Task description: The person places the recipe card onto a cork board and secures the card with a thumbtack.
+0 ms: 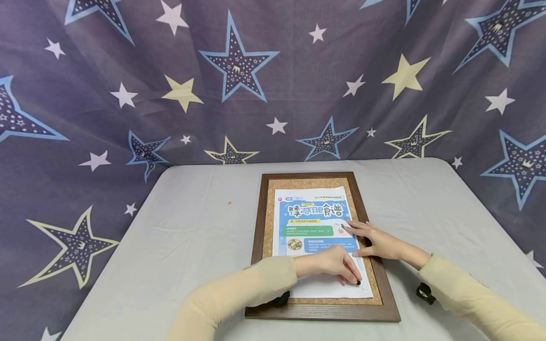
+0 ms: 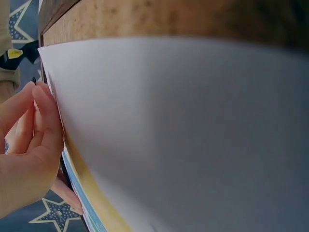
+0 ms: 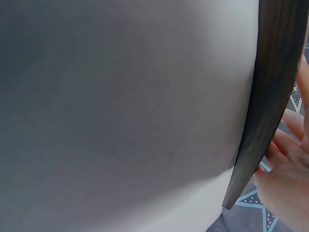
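A printed paper sheet [image 1: 315,237] with blue and green panels lies on a cork board [image 1: 315,301] in a dark wooden frame [image 1: 322,311]. My left hand [image 1: 334,263] reaches across the sheet's lower part. Its thumb and fingertips pinch a small black pin-like piece [image 1: 358,282] at the sheet's lower right corner; only the dark end shows in the left wrist view. With fingers spread, my right hand [image 1: 379,240] rests over the sheet's right edge and the frame's right side. In the right wrist view, that hand [image 3: 285,179] appears behind the frame bar.
The board lies on a table with a pale grey cloth [image 1: 192,227]. A small orange spot [image 1: 229,202] marks the cloth to the left. A purple curtain [image 1: 281,94] printed with stars hangs behind the table and along its sides.
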The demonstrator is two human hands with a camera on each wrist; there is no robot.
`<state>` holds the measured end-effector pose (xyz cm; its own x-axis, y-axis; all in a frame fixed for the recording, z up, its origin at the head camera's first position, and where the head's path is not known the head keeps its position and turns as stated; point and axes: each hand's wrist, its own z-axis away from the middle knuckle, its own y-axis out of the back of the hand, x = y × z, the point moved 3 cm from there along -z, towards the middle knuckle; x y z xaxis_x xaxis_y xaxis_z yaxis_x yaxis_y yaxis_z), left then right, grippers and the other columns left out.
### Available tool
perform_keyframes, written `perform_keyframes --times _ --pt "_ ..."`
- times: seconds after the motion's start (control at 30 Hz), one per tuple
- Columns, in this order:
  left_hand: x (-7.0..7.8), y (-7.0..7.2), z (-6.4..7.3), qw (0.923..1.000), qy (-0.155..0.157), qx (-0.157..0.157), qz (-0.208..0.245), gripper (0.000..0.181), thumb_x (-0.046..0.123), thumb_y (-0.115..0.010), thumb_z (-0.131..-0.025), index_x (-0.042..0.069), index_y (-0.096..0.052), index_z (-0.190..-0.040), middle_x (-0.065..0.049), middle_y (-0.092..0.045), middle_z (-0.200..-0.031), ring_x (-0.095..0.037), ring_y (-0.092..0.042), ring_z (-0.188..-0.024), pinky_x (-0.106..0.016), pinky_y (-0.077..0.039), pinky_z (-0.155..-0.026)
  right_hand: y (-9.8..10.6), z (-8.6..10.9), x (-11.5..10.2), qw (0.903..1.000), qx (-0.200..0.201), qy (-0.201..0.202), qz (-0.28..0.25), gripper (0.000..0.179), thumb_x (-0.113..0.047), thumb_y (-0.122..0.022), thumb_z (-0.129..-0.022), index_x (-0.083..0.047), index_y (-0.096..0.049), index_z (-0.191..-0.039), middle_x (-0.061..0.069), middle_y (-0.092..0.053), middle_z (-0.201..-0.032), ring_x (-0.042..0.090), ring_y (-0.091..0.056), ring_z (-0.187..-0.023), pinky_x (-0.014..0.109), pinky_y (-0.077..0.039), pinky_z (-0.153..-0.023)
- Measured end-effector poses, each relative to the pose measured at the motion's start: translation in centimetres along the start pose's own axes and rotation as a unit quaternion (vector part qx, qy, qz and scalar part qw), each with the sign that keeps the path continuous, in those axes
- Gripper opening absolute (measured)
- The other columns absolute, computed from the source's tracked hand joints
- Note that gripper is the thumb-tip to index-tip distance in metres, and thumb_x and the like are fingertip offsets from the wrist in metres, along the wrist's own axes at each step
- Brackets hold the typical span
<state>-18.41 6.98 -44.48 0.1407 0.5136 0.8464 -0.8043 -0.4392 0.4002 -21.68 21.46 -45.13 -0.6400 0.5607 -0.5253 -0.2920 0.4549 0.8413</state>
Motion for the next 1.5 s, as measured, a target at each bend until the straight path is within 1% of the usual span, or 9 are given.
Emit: perform_keyframes --times 0.07,0.23,0.4,0.43,0.53,0.63,0.7,0.93,1.5 --pt "0.0 -0.1 0.0 0.9999 0.006 0.001 0.012 0.011 0.0 -0.066 -0.075 -0.003 -0.07 -0.084 -0.009 -0.068 -0.074 -0.004 -0.053 -0.046 -0.019 -0.049 -0.049 0.0 0.0 -0.1 1.0 -0.002 -0.003 0.001 0.064 -0.025 -0.067 -0.077 0.009 -0.042 -0.125 0.03 -0.032 -0.133 0.047 -0.028 -0.121 0.063 -0.016 -0.094" --pt "0.1 -0.4 0.1 0.9998 0.016 0.004 0.015 0.01 0.0 -0.067 -0.074 -0.002 -0.07 -0.083 -0.008 -0.068 -0.072 -0.003 -0.052 -0.044 -0.019 -0.048 -0.046 0.0 0.0 0.0 1.0 -0.003 -0.006 0.0 0.065 -0.026 -0.067 -0.077 0.009 -0.042 -0.126 0.03 -0.031 -0.133 0.047 -0.027 -0.121 0.063 -0.015 -0.094" --pt "0.0 -0.6 0.1 0.9986 0.031 0.0 0.043 0.009 -0.002 -0.067 -0.073 -0.004 -0.07 -0.082 -0.009 -0.068 -0.069 -0.003 -0.052 -0.045 -0.02 -0.046 -0.042 0.0 0.1 -0.2 0.9992 0.022 0.033 0.001 0.064 -0.027 -0.066 -0.077 0.008 -0.043 -0.125 0.031 -0.033 -0.131 0.049 -0.029 -0.118 0.063 -0.017 -0.092" --pt "0.0 -0.6 0.1 0.9983 0.034 0.0 0.048 0.009 -0.003 -0.067 -0.073 -0.004 -0.07 -0.081 -0.009 -0.067 -0.069 -0.003 -0.052 -0.045 -0.02 -0.046 -0.041 0.0 0.2 -0.2 0.9984 0.029 0.047 0.007 0.063 -0.027 -0.066 -0.078 0.006 -0.043 -0.126 0.03 -0.033 -0.132 0.046 -0.03 -0.12 0.06 -0.016 -0.096" --pt "0.0 -0.7 0.1 0.998 0.039 0.0 0.05 0.008 -0.002 -0.067 -0.073 -0.004 -0.07 -0.081 -0.008 -0.067 -0.067 -0.004 -0.052 -0.045 -0.02 -0.045 -0.04 0.0 0.2 -0.2 0.9973 0.037 0.062 0.01 0.063 -0.028 -0.065 -0.079 0.004 -0.042 -0.128 0.028 -0.034 -0.132 0.045 -0.031 -0.12 0.058 -0.017 -0.097" --pt "0.1 -0.8 0.1 0.9985 0.04 0.0 0.036 0.008 -0.001 -0.068 -0.073 -0.002 -0.07 -0.08 -0.007 -0.067 -0.066 -0.004 -0.052 -0.044 -0.019 -0.043 -0.038 0.0 0.2 -0.1 0.9983 0.03 0.049 0.007 0.063 -0.029 -0.065 -0.079 0.005 -0.043 -0.127 0.029 -0.034 -0.132 0.045 -0.03 -0.12 0.06 -0.016 -0.096" --pt "0.2 -0.8 0.1 0.9988 0.04 0.0 0.027 0.008 0.0 -0.068 -0.073 -0.002 -0.071 -0.08 -0.006 -0.067 -0.065 -0.004 -0.051 -0.043 -0.018 -0.042 -0.037 0.0 0.1 0.0 0.9993 0.023 0.031 0.002 0.063 -0.028 -0.066 -0.078 0.008 -0.044 -0.125 0.031 -0.034 -0.131 0.048 -0.03 -0.117 0.064 -0.018 -0.091" --pt "0.5 -0.9 0.3 0.9989 0.043 0.006 0.016 0.007 0.0 -0.069 -0.072 -0.001 -0.071 -0.078 -0.006 -0.066 -0.062 -0.004 -0.049 -0.04 -0.019 -0.04 -0.035 -0.1 0.1 0.2 0.9999 0.008 0.006 0.006 0.065 -0.027 -0.067 -0.077 0.008 -0.043 -0.125 0.03 -0.032 -0.133 0.047 -0.029 -0.12 0.063 -0.017 -0.093" --pt "0.6 -1.2 0.1 0.9986 0.053 0.003 -0.008 0.004 0.003 -0.069 -0.073 0.002 -0.072 -0.076 -0.006 -0.063 -0.054 -0.006 -0.046 -0.036 -0.019 -0.038 -0.034 -0.1 -0.1 0.2 0.9998 0.011 0.016 -0.005 0.064 -0.027 -0.067 -0.077 0.009 -0.043 -0.125 0.032 -0.032 -0.132 0.049 -0.028 -0.119 0.064 -0.016 -0.092"
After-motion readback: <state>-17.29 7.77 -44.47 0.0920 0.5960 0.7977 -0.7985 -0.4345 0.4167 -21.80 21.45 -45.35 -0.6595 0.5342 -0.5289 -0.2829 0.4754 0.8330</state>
